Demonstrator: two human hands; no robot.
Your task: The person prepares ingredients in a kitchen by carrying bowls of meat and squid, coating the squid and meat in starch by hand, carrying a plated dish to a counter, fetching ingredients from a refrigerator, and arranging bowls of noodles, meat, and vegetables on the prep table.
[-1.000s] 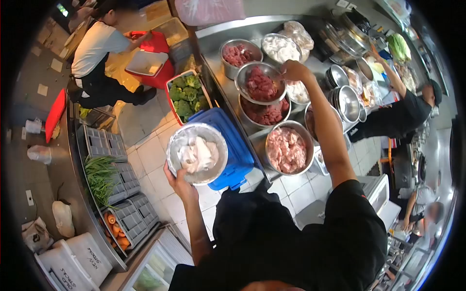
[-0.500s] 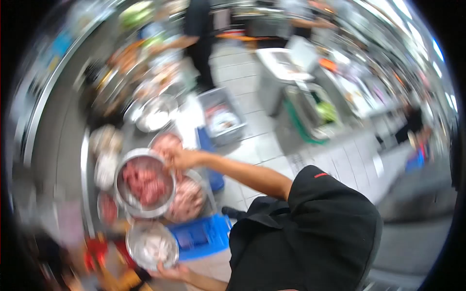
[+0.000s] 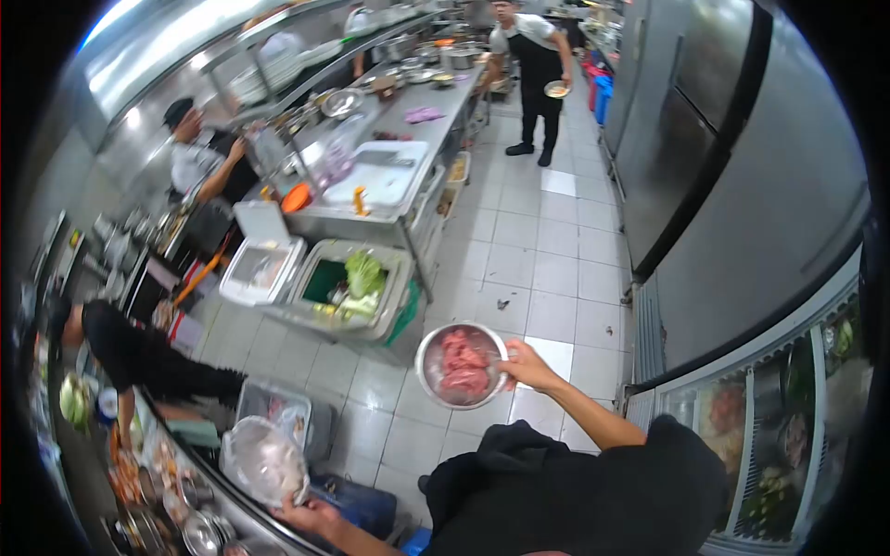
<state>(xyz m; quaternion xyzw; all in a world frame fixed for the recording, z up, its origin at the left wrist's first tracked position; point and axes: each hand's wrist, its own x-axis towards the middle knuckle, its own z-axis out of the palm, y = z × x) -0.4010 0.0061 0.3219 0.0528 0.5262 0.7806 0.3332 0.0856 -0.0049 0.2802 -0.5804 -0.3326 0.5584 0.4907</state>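
Observation:
My right hand (image 3: 530,367) grips the rim of a round metal bowl (image 3: 425,375) and carries it over the tiled floor. Pieces of raw red meat (image 3: 462,361) lie inside. Down at the left, my left hand (image 3: 311,515) is closed on the edge of a second bowl (image 3: 243,456), which is tilted and holds pale, whitish pieces that I cannot make out. This bowl hangs near a grey plastic crate (image 3: 311,417) and the edge of the left counter.
On my right are a shelved cold cabinet (image 3: 742,463) with food and a tall steel fridge (image 3: 760,204). Ahead, a bin of greens (image 3: 408,269) stands by a steel counter (image 3: 371,218). One person (image 3: 538,65) stands in the aisle; others (image 3: 139,347) work at left.
My view has swung right, from the counter of meat bowls to the aisle. My right hand now carries the meat bowl away from the counter; my left still holds the pale-filled bowl.

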